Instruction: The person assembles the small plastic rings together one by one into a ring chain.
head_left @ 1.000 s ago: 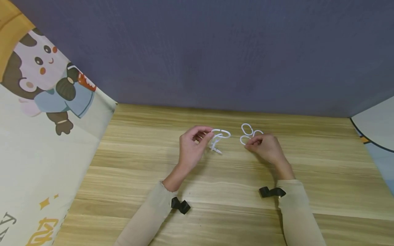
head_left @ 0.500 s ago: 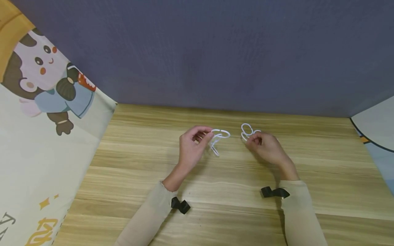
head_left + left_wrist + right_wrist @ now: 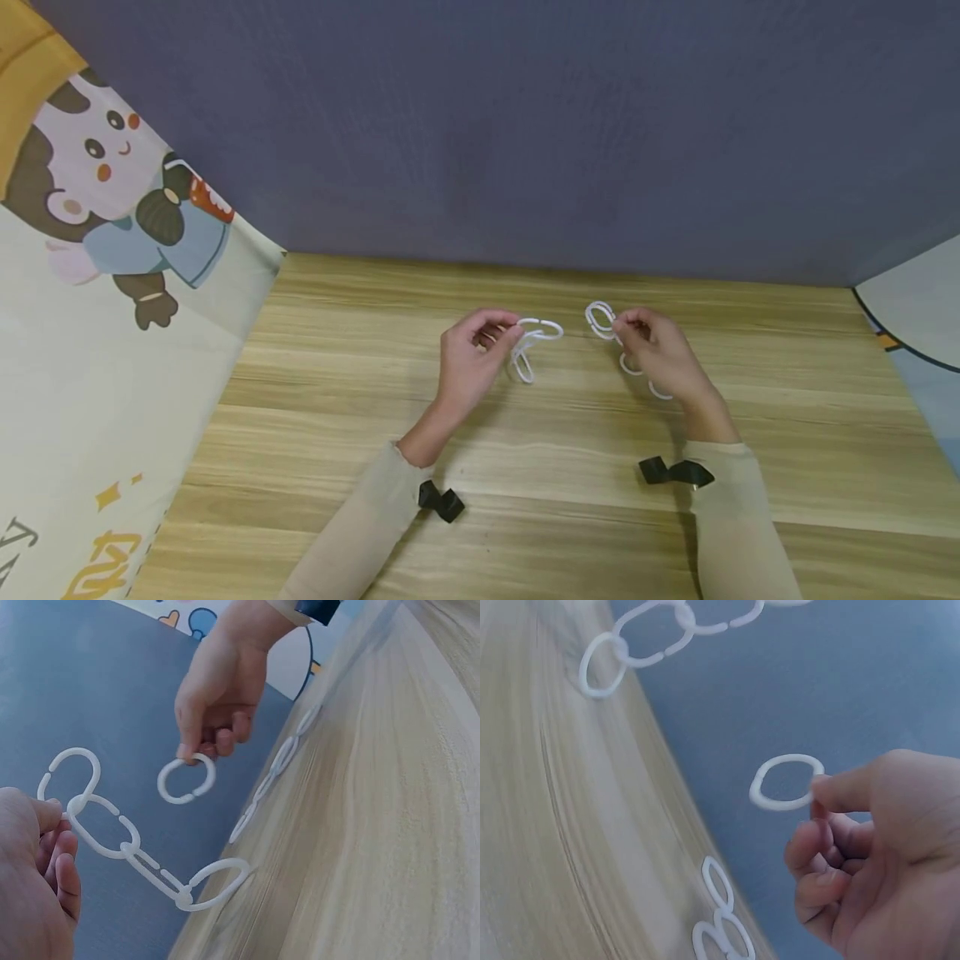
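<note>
In the left wrist view, a chain of several white split rings [image 3: 130, 849] hangs from my left hand [image 3: 472, 358], whose thumb and fingers pinch the top ring. I cannot tell whether its lowest ring touches the table. My right hand [image 3: 663, 354] pinches one separate white split ring [image 3: 780, 805] between thumb and fingertip, above the table. This ring is apart from the chain, a short way to its right. Below and around the right hand, more white rings [image 3: 721, 913] lie on the table, partly hidden by that hand in the head view.
The wood-grain table [image 3: 540, 508] ends at a dark blue-grey upright panel [image 3: 525, 133] at the back. A white panel with a cartoon figure [image 3: 142, 192] stands on the left, and another printed panel [image 3: 922, 308] on the right. Black devices [image 3: 441, 500] are strapped at both wrists.
My right hand has picked a ring up from the loose rings and drawn slightly back, uncovering others on the table. The left hand has hardly moved; the lower part of its chain has swung.
</note>
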`<state>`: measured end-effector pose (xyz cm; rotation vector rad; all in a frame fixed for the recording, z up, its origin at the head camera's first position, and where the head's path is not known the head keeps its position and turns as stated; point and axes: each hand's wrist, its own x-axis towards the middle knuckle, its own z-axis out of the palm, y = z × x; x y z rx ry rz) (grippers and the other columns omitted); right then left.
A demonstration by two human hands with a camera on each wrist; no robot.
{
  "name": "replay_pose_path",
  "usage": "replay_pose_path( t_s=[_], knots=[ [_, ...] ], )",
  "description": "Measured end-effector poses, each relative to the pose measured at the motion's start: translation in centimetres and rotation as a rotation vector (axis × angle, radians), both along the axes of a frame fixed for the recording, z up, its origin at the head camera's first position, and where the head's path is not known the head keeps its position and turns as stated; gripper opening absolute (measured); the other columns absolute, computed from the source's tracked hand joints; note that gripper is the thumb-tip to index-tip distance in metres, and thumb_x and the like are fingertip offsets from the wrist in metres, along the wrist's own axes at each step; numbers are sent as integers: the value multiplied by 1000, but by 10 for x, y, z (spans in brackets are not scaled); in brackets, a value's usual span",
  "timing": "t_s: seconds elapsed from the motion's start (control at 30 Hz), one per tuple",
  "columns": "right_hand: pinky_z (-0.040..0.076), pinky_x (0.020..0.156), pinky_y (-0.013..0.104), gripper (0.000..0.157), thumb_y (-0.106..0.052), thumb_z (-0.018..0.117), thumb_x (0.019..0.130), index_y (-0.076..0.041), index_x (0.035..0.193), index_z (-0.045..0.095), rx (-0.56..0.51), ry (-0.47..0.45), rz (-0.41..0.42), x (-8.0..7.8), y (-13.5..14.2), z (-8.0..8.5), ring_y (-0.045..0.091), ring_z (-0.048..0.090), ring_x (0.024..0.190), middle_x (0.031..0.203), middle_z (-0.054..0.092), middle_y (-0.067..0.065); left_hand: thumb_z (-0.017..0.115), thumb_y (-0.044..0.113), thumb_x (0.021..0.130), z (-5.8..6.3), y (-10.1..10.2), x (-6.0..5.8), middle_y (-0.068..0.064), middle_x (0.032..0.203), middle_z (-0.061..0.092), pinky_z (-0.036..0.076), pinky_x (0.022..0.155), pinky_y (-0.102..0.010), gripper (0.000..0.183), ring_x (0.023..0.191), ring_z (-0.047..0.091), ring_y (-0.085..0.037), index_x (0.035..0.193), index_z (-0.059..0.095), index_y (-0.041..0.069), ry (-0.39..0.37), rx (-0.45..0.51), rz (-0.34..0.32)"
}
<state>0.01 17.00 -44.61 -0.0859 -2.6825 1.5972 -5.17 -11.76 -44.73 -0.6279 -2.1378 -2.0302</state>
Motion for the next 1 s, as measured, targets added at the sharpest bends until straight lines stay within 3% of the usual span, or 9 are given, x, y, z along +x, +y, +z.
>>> replay_pose_path(
  t_s=[0.23,0.43,0.63,1.0],
  knots=[
    [51,65,23,26,-12,53,118,14,120,61,-84,45,-56,2,-9,14,13,55,77,88,58,9,85,-1,95,1,1,1,-19,97,80,53,68,-17,12,79,67,-10,106,81,-5,-20,-27,-6],
    [49,65,20,23,-12,54,117,10,120,60,-194,11,-109,5,-23,31,8,55,76,86,58,-1,85,0,95,0,1,1,-20,97,79,52,68,-17,11,79,67,-11,105,81,-5,-13,-24,-17],
    [47,63,22,18,-14,56,117,3,117,61,-284,-11,-120,11,-39,47,9,54,74,84,57,-3,85,-1,95,0,2,1,-18,98,80,52,67,-18,11,79,66,-10,104,81,-5,-3,-28,-27],
    [37,57,23,15,-15,58,115,-5,106,65,-379,-18,-135,12,-61,51,10,48,67,75,53,-2,87,0,93,-1,4,1,-16,93,79,49,64,-17,11,75,65,-9,103,82,-3,6,-41,-37]
  ],
)
